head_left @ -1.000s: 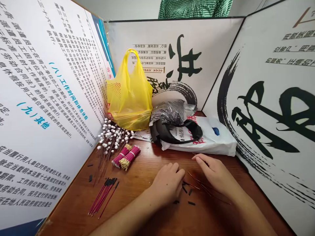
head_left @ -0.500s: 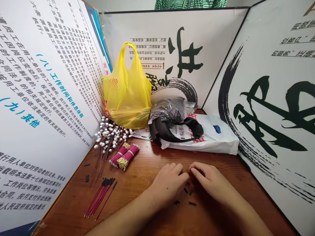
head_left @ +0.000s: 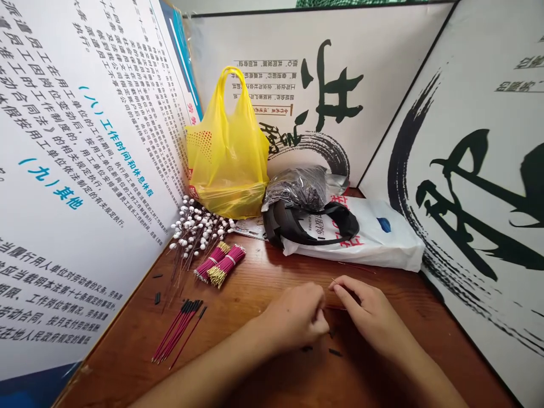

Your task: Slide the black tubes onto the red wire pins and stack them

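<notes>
My right hand [head_left: 368, 309] pinches a thin gold-tipped wire [head_left: 333, 280] between thumb and forefinger; most of its length is hidden. Close beside it, on the left, my left hand [head_left: 297, 317] is closed with its fingers curled in, low over the wooden table. Whatever the left fingers hold cannot be seen. Short black sleeves [head_left: 335, 352] lie scattered beneath and in front of the hands. To the left lies a group of red wires [head_left: 181, 331] with black sleeves on their far ends. Behind them are two banded bundles of red wires [head_left: 227, 265] with gold ends.
White-budded stems [head_left: 198, 226] lie by the left panel, near a yellow plastic bag [head_left: 229, 164]. A black strap-like headset [head_left: 293, 226] and a clear bag of dark pieces [head_left: 297, 187] rest by a white plastic bag [head_left: 391, 249]. Printed panels [head_left: 272, 45] enclose the table.
My left hand has turned and curled its fingers lower over the loose black sleeves. The right hand keeps its pinch on the wire. The view has shifted slightly.
</notes>
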Available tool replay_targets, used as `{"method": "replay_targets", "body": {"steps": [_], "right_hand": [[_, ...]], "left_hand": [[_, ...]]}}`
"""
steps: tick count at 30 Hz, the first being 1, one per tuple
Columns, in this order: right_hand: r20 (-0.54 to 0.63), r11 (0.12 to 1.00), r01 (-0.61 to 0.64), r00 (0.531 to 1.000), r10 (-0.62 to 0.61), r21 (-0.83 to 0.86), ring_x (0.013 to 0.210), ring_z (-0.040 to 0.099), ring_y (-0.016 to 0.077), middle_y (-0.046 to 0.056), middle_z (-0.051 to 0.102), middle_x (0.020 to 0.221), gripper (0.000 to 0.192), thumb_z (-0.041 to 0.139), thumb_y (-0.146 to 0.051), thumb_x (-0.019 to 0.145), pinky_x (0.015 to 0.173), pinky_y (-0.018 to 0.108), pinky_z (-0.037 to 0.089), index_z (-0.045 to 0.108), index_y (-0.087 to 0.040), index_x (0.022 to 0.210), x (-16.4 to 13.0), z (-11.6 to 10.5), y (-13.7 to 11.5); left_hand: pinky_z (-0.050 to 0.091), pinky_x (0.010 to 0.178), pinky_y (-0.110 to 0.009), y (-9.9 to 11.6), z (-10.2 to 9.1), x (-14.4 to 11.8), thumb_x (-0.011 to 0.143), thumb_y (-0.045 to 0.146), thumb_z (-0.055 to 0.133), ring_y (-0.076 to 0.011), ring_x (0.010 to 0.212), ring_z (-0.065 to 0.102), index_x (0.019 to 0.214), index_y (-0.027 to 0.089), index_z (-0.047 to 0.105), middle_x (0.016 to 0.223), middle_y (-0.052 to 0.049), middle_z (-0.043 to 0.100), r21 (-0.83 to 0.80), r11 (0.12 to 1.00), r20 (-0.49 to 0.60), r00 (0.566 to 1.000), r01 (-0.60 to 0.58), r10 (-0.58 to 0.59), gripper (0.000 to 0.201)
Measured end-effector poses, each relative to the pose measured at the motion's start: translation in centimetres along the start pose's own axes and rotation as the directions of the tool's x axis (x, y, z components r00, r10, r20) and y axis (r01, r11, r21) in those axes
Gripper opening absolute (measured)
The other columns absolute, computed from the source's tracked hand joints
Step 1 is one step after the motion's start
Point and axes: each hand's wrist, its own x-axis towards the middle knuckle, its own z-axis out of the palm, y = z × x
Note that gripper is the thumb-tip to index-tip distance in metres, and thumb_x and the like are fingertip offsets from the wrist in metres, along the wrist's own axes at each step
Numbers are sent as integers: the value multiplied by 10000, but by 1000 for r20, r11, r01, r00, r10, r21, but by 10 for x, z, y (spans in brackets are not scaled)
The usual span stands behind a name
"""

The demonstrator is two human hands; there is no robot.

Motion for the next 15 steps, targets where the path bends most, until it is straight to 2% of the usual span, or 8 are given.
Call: {"method": "replay_targets", "body": {"steps": [1,2,4,6,8,11,13,15], "right_hand": [[-10,1000,9,1000,-8,25,821,622,202,33,691,852,326,383,-395,967,743,268,433,618,-210,838,0,4,-3],[-21,998,17,1000,-16,54,845,625,203,36,695,872,336,381,-400,970,759,266,432,627,-208,847,0,9,-6],[-34,993,33,999,-30,116,875,627,201,37,698,895,351,372,-398,975,776,260,429,640,-205,857,1,23,-15],[-32,985,53,998,-48,161,851,627,192,31,695,871,352,367,-383,980,759,251,426,644,-204,860,3,37,-26],[-17,978,78,997,-76,193,789,622,180,25,686,832,334,369,-362,982,716,243,423,640,-200,872,6,50,-36],[-4,970,114,993,-116,214,748,615,163,22,677,836,301,366,-334,986,686,234,410,621,-199,900,8,64,-43],[-2,976,117,993,-119,184,718,606,158,14,664,803,275,367,-323,987,663,234,393,598,-203,897,5,68,-42],[8,982,115,993,-117,153,680,589,155,3,643,758,264,360,-320,990,637,237,374,573,-209,880,1,71,-37]], "left_hand": [[341,574,-237,-5,-6,-3,718,131,499,-113,637,441,752,177,470,713,7,512,-195,978,-38,996,71,-79,65],[304,535,-225,-10,-11,-6,705,137,494,-95,589,394,734,181,443,661,29,457,-398,908,-55,984,133,-168,73],[234,472,-216,-21,-19,-12,713,190,489,-70,498,303,735,190,409,584,67,365,-734,649,-19,950,198,-311,84],[173,435,-213,-30,-21,-16,717,235,500,-51,430,234,750,195,397,539,93,332,-909,370,44,929,189,-367,115],[126,425,-211,-34,-20,-17,695,230,517,-32,398,200,746,191,398,526,100,356,-972,178,77,925,152,-371,135],[105,432,-206,-35,-17,-16,667,185,522,-11,388,206,735,178,410,549,93,404,-995,33,73,926,91,-370,131],[106,432,-204,-34,-16,-15,664,171,524,-7,380,215,736,178,413,548,96,406,-998,-5,62,926,65,-374,133],[108,425,-199,-33,-15,-15,662,162,530,-5,378,225,730,178,412,547,94,417,-998,0,54,925,59,-376,137]]}}
